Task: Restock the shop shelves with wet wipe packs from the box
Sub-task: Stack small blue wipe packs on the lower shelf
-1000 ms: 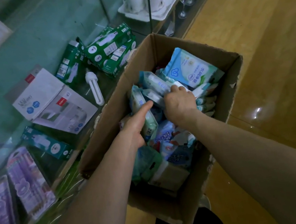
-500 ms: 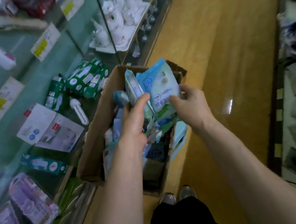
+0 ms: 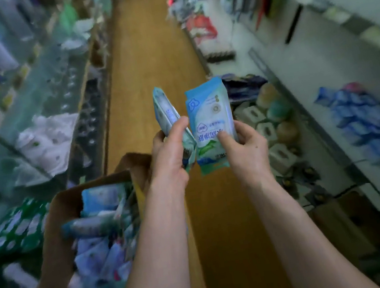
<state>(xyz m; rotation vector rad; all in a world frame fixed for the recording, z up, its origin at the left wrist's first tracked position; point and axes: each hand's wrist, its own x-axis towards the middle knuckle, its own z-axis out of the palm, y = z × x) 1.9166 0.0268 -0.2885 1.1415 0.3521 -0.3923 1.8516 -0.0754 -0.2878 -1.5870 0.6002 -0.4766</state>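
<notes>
two raised hands, left hand [image 3: 169,153] gripping one pack [image 3: 166,114], right hand [image 3: 244,149] pinching another pack [image 3: 210,113]

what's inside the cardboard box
The cardboard box holds a loose pile of blue and white wet wipe packs, blurred here. The top packs cover any lower layers and the box floor.

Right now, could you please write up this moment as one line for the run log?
left hand: grips edge-on pack | right hand: grips front-facing pack | box: lower left, more packs inside
</notes>
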